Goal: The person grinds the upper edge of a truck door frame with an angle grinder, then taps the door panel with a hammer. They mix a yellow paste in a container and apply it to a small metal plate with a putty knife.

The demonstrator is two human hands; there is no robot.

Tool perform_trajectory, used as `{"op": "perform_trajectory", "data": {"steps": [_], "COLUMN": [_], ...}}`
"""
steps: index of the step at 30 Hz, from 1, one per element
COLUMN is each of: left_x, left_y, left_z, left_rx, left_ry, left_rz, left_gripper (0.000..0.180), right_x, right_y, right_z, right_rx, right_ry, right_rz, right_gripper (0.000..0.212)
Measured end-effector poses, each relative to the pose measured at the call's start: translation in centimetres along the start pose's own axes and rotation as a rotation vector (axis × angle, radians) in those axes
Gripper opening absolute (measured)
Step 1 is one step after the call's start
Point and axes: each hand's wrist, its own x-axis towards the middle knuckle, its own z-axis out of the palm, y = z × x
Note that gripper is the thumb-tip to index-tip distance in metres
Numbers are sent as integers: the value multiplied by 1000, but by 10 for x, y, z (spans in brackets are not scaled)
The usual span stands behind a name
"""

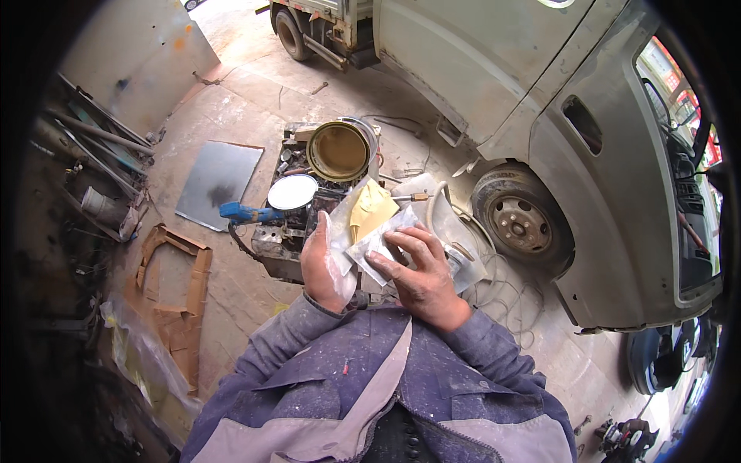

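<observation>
In front of my chest, my left hand (326, 266), dusted white with its thumb up, is closed on a grey-white flat board (340, 231). A soft-looking yellow lump of putty (372, 207) lies on that board. My right hand (424, 274) grips a pale, roughly square flat spreader (378, 266) between thumb and fingers. The spreader's upper edge overlaps the board and reaches the lower side of the putty. Some of the left fingers are hidden behind the board.
Beyond my hands, an open round tin (338, 150) and a white lid (292, 192) rest on a cluttered stand, with a blue-handled tool (251, 212) beside them. A truck cab (494, 69) and wheel (522, 220) stand right, near hoses. Cardboard (181, 320) lies left.
</observation>
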Motion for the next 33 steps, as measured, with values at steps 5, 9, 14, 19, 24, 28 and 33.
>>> {"op": "perform_trajectory", "data": {"steps": [5, 9, 14, 19, 24, 28, 33], "left_x": [4, 1, 1, 6, 9, 12, 0], "left_y": [16, 11, 1, 7, 7, 12, 4], "left_z": [6, 12, 22, 27, 16, 0, -1], "left_rx": [227, 645, 1067, 1070, 508, 134, -1], "left_ry": [-75, -82, -161, -114, -94, -154, -270], "left_rz": [345, 523, 802, 785, 536, 340, -51], "left_gripper": [62, 57, 52, 52, 56, 52, 50], "right_x": [7, 28, 37, 22, 22, 34, 55], "right_y": [-1, 8, -1, -2, 14, 17, 7], "right_z": [-14, -29, -15, -8, -27, -41, -28], "right_rx": [258, 435, 489, 363, 404, 553, 1107], "right_ry": [39, 223, 141, -64, -144, 216, 498], "right_rz": [116, 224, 260, 158, 116, 235, 378], "right_gripper": [60, 43, 41, 50, 53, 44, 47]}}
